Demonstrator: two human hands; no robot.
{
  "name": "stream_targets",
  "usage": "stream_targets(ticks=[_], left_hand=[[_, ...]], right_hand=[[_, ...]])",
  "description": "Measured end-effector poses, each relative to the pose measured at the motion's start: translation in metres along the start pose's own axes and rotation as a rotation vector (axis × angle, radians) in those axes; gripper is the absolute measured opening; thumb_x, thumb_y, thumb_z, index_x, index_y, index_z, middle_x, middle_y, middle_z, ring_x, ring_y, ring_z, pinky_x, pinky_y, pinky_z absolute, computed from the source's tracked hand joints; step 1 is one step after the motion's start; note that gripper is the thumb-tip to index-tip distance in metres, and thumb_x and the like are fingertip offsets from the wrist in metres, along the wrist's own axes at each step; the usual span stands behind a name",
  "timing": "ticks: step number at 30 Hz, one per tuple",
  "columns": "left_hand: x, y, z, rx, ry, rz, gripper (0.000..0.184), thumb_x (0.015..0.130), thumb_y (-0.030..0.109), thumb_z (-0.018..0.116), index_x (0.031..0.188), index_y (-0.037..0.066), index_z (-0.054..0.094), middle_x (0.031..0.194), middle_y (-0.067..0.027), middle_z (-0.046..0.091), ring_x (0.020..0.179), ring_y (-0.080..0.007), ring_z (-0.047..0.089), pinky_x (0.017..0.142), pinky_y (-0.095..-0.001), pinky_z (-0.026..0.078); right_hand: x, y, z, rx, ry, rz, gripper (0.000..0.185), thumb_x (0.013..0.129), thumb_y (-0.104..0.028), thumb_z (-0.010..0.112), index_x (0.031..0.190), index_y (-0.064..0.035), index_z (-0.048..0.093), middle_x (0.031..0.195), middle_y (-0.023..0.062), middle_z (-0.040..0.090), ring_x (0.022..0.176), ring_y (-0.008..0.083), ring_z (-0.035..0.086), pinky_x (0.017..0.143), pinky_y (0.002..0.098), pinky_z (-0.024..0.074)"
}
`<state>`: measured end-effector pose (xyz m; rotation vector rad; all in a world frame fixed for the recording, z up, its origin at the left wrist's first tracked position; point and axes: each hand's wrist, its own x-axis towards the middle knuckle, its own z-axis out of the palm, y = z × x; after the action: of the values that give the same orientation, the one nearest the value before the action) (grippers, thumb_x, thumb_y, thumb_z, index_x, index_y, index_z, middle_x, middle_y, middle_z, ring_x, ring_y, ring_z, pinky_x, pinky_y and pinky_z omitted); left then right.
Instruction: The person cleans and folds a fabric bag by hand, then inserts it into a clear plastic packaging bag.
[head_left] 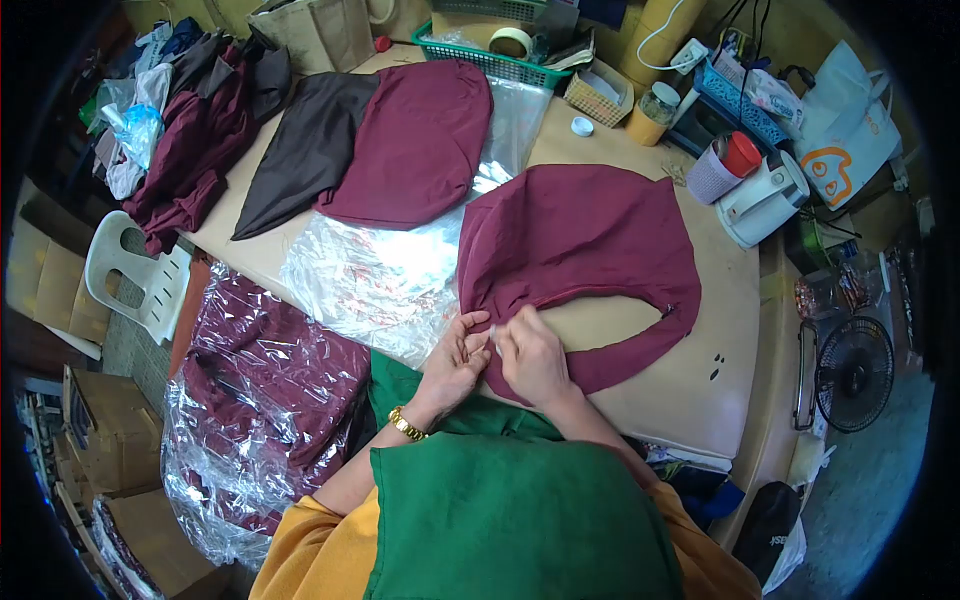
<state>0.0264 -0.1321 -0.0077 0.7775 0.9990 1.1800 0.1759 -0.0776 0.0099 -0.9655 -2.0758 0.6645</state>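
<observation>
A maroon cloth piece (590,225) with a wide curved opening lies on the tan table (720,350). At its lower left edge my two hands are close together. My left hand (458,358), with a gold watch at the wrist, has its fingers curled at the cloth edge. My right hand (532,355) is closed, its thumb and fingers pinched just beside the left fingertips. Something small and pale shows between the hands, too small to name. Further back, another maroon piece (420,140) lies beside a dark brown cloth (310,150), partly over clear plastic (380,270).
Plastic-wrapped maroon cloth (270,400) sits left of me, near a white chair (140,275). A cloth pile (190,130) is at the back left. Along the back stand a green basket (490,62), a jar (655,115) and cups (720,170). A fan (853,374) is at right.
</observation>
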Motion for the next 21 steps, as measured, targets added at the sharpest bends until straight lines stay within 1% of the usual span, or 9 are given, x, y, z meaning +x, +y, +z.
stream_targets(ticks=[3,5,7,8,9,11,15,19,21], left_hand=[[0.002,-0.004,-0.003,0.000,-0.011,-0.012,0.054,0.093,-0.011,0.051,0.142,0.000,0.032,0.126,-0.0127,0.062,0.116,-0.0148,0.059,0.099,-0.0271,0.045],[0.004,-0.001,-0.003,-0.015,-0.010,-0.018,0.054,0.092,-0.011,0.050,0.142,0.000,0.032,0.126,-0.0126,0.062,0.115,-0.0147,0.059,0.099,-0.0269,0.046],[0.002,0.003,0.003,-0.052,0.058,-0.025,0.053,0.093,-0.011,0.050,0.141,0.000,0.032,0.126,-0.0130,0.063,0.113,-0.0146,0.060,0.098,-0.0268,0.046],[0.001,0.004,0.004,-0.055,0.064,-0.048,0.052,0.093,-0.011,0.050,0.141,0.000,0.032,0.126,-0.0140,0.062,0.112,-0.0147,0.060,0.098,-0.0266,0.046],[0.002,0.002,0.004,-0.059,0.065,-0.049,0.052,0.093,-0.011,0.050,0.141,0.000,0.032,0.126,-0.0140,0.062,0.112,-0.0147,0.060,0.098,-0.0266,0.046],[0.002,-0.001,0.003,-0.074,0.093,-0.050,0.055,0.089,-0.015,0.047,0.140,0.000,0.033,0.122,-0.0134,0.063,0.108,-0.0130,0.060,0.096,-0.0254,0.045],[0.003,0.002,0.001,0.021,0.028,-0.037,0.051,0.093,-0.010,0.050,0.140,0.000,0.033,0.120,-0.0109,0.064,0.110,-0.0135,0.061,0.097,-0.0259,0.046],[0.006,0.002,-0.002,0.041,0.034,-0.047,0.051,0.093,-0.010,0.051,0.140,0.000,0.034,0.117,-0.0097,0.064,0.110,-0.0138,0.061,0.098,-0.0262,0.046],[0.003,0.001,-0.001,0.016,0.056,-0.069,0.050,0.093,-0.010,0.051,0.140,0.000,0.034,0.116,-0.0097,0.064,0.110,-0.0140,0.061,0.098,-0.0263,0.046]], right_hand=[[0.019,0.001,0.010,-0.009,0.071,0.000,0.009,0.086,0.001,0.062,0.081,0.0025,0.055,0.079,0.0185,0.051,0.071,0.0382,0.056,0.063,0.0444,0.0459],[0.005,-0.006,0.006,-0.047,0.070,-0.011,0.013,0.086,0.002,0.063,0.077,0.0022,0.054,0.078,0.0175,0.049,0.070,0.0369,0.055,0.062,0.0439,0.0451],[-0.019,-0.011,-0.002,0.052,0.032,-0.060,0.017,0.085,0.003,0.065,0.073,0.0017,0.053,0.077,0.0164,0.049,0.067,0.0339,0.055,0.060,0.0429,0.0443],[-0.026,-0.011,-0.016,0.013,-0.075,0.000,0.015,0.083,0.003,0.067,0.074,0.0016,0.056,0.077,0.0153,0.050,0.065,0.0313,0.055,0.059,0.0411,0.0445],[-0.027,-0.010,-0.024,0.011,-0.080,0.000,0.015,0.083,0.003,0.067,0.074,0.0016,0.056,0.077,0.0153,0.050,0.065,0.0313,0.055,0.059,0.0411,0.0445],[-0.026,-0.009,-0.032,-0.025,-0.151,0.118,0.010,0.087,-0.002,0.063,0.079,-0.0007,0.056,0.085,0.0162,0.052,0.073,0.0365,0.058,0.064,0.0452,0.0481],[0.003,-0.001,0.000,0.058,-0.008,-0.035,0.008,0.087,-0.003,0.063,0.082,0.0001,0.057,0.083,0.0164,0.053,0.073,0.0376,0.057,0.063,0.0459,0.0470],[0.012,0.004,0.008,-0.003,0.068,0.040,0.006,0.086,-0.002,0.061,0.082,0.0004,0.058,0.085,0.0167,0.052,0.076,0.0368,0.057,0.066,0.0457,0.0475],[-0.007,-0.005,0.002,-0.041,0.061,-0.017,0.006,0.086,-0.002,0.063,0.082,0.0002,0.058,0.085,0.0167,0.052,0.074,0.0368,0.058,0.065,0.0458,0.0478]])
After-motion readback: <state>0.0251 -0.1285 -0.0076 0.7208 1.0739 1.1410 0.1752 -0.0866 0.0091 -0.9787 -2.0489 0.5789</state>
